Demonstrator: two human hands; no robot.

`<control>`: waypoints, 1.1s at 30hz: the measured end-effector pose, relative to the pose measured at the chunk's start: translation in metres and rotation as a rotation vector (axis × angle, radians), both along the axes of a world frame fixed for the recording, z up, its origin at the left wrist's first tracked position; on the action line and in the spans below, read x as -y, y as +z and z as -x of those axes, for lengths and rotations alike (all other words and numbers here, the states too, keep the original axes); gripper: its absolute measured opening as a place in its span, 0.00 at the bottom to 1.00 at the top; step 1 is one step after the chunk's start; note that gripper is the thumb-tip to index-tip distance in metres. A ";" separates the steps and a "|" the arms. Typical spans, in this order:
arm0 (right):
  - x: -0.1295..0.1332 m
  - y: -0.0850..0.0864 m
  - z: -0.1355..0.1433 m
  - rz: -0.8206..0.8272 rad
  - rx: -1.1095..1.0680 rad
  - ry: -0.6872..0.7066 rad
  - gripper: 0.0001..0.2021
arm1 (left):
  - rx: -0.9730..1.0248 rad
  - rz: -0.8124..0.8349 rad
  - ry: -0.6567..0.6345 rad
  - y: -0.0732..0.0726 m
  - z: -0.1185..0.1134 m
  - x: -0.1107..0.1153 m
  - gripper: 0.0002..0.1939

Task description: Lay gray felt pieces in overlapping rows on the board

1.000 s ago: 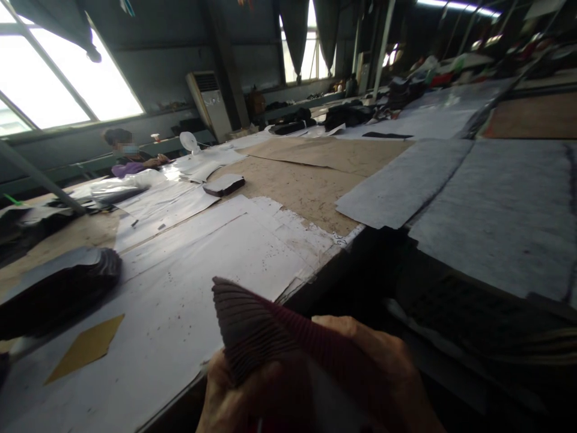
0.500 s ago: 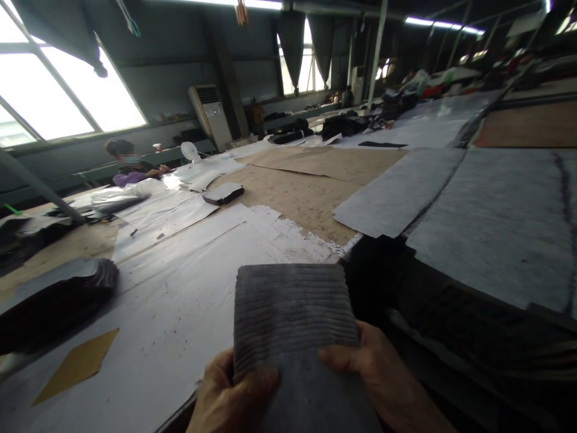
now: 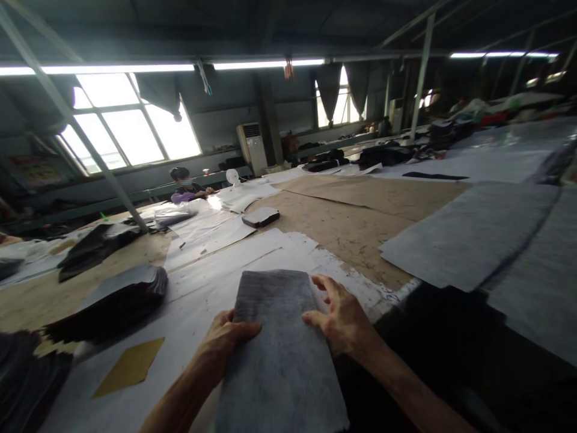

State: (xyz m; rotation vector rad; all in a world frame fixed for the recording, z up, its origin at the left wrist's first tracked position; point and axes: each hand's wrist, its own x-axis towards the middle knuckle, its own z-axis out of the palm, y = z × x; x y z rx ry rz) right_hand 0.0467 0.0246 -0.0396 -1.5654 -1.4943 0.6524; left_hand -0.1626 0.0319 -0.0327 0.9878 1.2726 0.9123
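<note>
Both hands and the grey stack of thin pieces [image 3: 280, 361] have shifted left and farther over the white paper [image 3: 193, 310] since half a second ago, and the stack's ridged far end looks flatter. Nearest, the stack slopes between the hands; whether it rests on the table cannot be told. Left hand [image 3: 225, 337] clasps its left edge, thumb on top. Right hand [image 3: 340, 316] lies looser on the right edge, thumb tip at the margin, forefinger by the far corner; how firmly it grips cannot be told. With such uneven hold, pieces could slide out of line. A dark gap lies right of the stack, so pieces slipping that way might fall.

To the left lie a yellow-brown piece [image 3: 130, 368] and a dark, leaning stack [image 3: 119, 304]; sweeping too far left could topple that one. Beyond sits a small stack [image 3: 261, 217]; far left, a co-worker in purple sleeves [image 3: 184, 196], well clear of both hands.
</note>
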 end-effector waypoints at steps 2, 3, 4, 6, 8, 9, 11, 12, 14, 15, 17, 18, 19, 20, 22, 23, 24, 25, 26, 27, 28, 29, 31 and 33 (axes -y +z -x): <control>-0.005 0.004 -0.004 -0.018 0.075 0.067 0.32 | 0.032 0.002 -0.015 -0.003 0.000 0.002 0.09; -0.008 0.006 -0.005 -0.019 0.091 0.097 0.31 | 0.049 0.002 -0.016 -0.003 -0.001 0.003 0.09; -0.010 0.008 -0.006 -0.020 0.108 0.120 0.29 | 0.063 0.000 -0.012 -0.002 -0.001 0.004 0.09; -0.014 0.012 -0.006 -0.030 0.151 0.143 0.27 | 0.088 -0.009 -0.004 -0.001 -0.002 0.005 0.10; -0.017 0.012 -0.005 -0.050 0.186 0.139 0.27 | 0.106 -0.017 -0.001 0.000 -0.003 0.005 0.11; -0.018 0.012 -0.005 -0.063 0.205 0.138 0.27 | 0.110 -0.021 0.000 0.000 -0.003 0.005 0.11; -0.019 0.012 -0.005 -0.089 0.249 0.152 0.26 | 0.108 -0.031 0.006 -0.002 -0.004 0.005 0.10; -0.020 0.013 -0.005 -0.099 0.272 0.163 0.25 | 0.103 -0.038 0.012 -0.002 -0.004 0.005 0.10; -0.021 0.015 -0.006 -0.112 0.312 0.174 0.23 | 0.094 -0.047 0.023 -0.003 -0.004 0.006 0.10; -0.021 0.016 -0.005 -0.118 0.323 0.163 0.23 | 0.092 -0.047 0.027 -0.003 -0.004 0.006 0.10; -0.020 0.018 -0.005 -0.164 0.355 0.121 0.23 | 0.090 -0.040 0.035 -0.003 -0.004 0.006 0.10; -0.019 0.019 -0.004 -0.206 0.379 0.108 0.24 | 0.090 -0.036 0.040 -0.002 -0.004 0.006 0.10; -0.019 0.020 -0.004 -0.247 0.400 0.109 0.23 | 0.094 -0.034 0.042 -0.002 -0.005 0.006 0.10; -0.018 0.020 -0.004 -0.278 0.417 0.122 0.23 | 0.098 -0.034 0.043 -0.001 -0.005 0.006 0.10; -0.018 0.019 -0.003 -0.287 0.428 0.166 0.21 | 0.104 -0.034 0.044 0.000 -0.006 0.006 0.10; -0.018 0.018 -0.003 -0.267 0.422 0.182 0.21 | 0.107 -0.035 0.043 0.000 -0.006 0.006 0.09; -0.019 0.017 -0.003 -0.246 0.418 0.190 0.21 | 0.109 -0.036 0.043 0.000 -0.006 0.006 0.09; -0.020 0.017 -0.002 -0.231 0.416 0.193 0.21 | 0.111 -0.037 0.046 -0.001 -0.007 0.006 0.09; -0.021 0.016 -0.002 -0.223 0.416 0.195 0.20 | 0.113 -0.038 0.051 -0.001 -0.007 0.006 0.08; -0.021 0.016 -0.002 -0.221 0.419 0.194 0.20 | 0.114 -0.039 0.055 -0.001 -0.007 0.006 0.08; -0.021 0.015 -0.002 -0.228 0.424 0.191 0.20 | 0.116 -0.041 0.061 -0.001 -0.007 0.006 0.08; -0.021 0.015 -0.002 -0.244 0.430 0.186 0.21 | 0.116 -0.042 0.069 -0.001 -0.007 0.007 0.09; -0.020 0.014 -0.002 -0.294 0.443 0.182 0.22 | 0.114 -0.040 0.077 -0.001 -0.007 0.007 0.09; -0.019 0.014 -0.002 -0.332 0.450 0.197 0.22 | 0.114 -0.035 0.078 -0.001 -0.007 0.006 0.10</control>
